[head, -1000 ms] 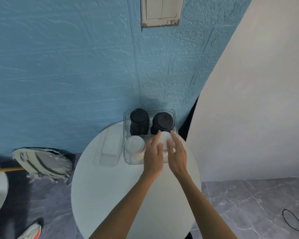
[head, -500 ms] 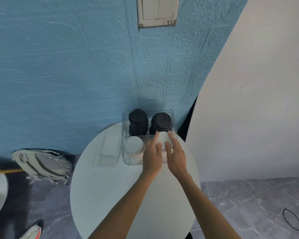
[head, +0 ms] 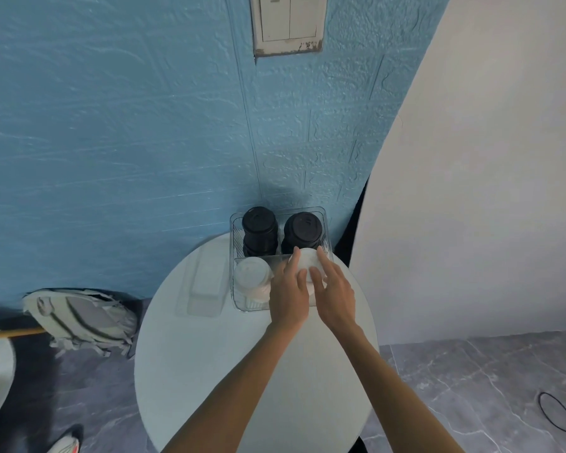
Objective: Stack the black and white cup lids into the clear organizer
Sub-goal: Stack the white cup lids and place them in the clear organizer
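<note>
Just above the frame's centre, the left hand [head: 290,289] and right hand [head: 334,291] cup a stack of white plastic cup lids [head: 308,261] from either side, fingers [head: 294,256] lightly curved round it, in the lower-right compartment of the clear plastic organizer [head: 234,273] on the round pale table [head: 242,371]. Two stacks of black cup lids [head: 260,228] fill the upper compartments and another white lid stack [head: 251,277] the lower left. Uneven pressure could probably tilt the held stack against the divider, spilling lids or shoving the light organizer toward the table edge.

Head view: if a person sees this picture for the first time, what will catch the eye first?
Probably the two hands, left hand and right hand, meeting over a white lid stack in the front right part of the clear organizer on the round table. Behind them stand two black lid stacks, against the blue wall.
</note>
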Demonstrator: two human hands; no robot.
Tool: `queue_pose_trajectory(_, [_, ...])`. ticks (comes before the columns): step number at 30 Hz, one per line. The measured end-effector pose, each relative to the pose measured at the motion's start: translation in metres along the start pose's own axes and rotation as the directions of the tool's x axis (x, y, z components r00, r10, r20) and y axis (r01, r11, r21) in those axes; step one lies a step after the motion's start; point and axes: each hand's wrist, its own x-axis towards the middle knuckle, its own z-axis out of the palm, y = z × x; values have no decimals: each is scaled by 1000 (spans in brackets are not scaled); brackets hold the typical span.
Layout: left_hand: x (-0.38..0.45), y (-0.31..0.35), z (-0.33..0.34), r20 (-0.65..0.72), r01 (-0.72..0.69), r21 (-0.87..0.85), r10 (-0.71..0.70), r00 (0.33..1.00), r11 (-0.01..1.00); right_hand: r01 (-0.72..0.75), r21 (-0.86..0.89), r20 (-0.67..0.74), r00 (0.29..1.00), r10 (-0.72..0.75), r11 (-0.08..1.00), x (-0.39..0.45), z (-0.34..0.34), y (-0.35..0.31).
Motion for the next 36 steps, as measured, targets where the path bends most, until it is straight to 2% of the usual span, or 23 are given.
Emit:
queue_pose_trajectory(4, [-5, 6, -7, -16, -47, 150, 50, 999, 988, -5, -102, -24, 1000, 3, 995, -1, -2, -4])
queue_pose_trajectory(8, [-9, 16, -16, -56, -46, 275, 64, 996, 960, -12, -110, -70, 998, 4, 994, -7, -5, -13])
queue_pose_trajectory(12, [-14, 32, -38, -137, -63, 212, 94, 986, 975, -17, -59, -126, 992, 9, 998, -16, -19, -29])
queue_pose_trajectory(16, [-27, 44, -73, -182, -105, 164, 135, 974, 981, 58, -10, -178, 982, -59, 998, -33, -36, -56])
queue_pose_trajectory(22, [-46, 30, -112, -144, -178, 454, 268, 953, 873, 184, -352, -79, 971, -225, 918, -65, -55, -102])
queue_pose_trajectory(25, [-73, 8, -120, -131, -233, 510, 342, 930, 828, 255, -407, -46, 953, -299, 877, -94, -38, -102])
queue_pose_trajectory(28, [-97, -32, -111, -115, -261, 487, 357, 927, 833, 297, -427, -40, 938, -346, 854, -118, -14, -83])
queue_pose_trajectory(33, [-130, -99, -85, -33, -229, 492, 281, 959, 840, 323, -457, -82, 913, -401, 829, -150, 39, -24])
queue_pose_trajectory(36, [-147, -140, -66, -31, -226, 497, 278, 960, 838, 363, -494, -91, 882, -462, 790, -161, 73, 17])
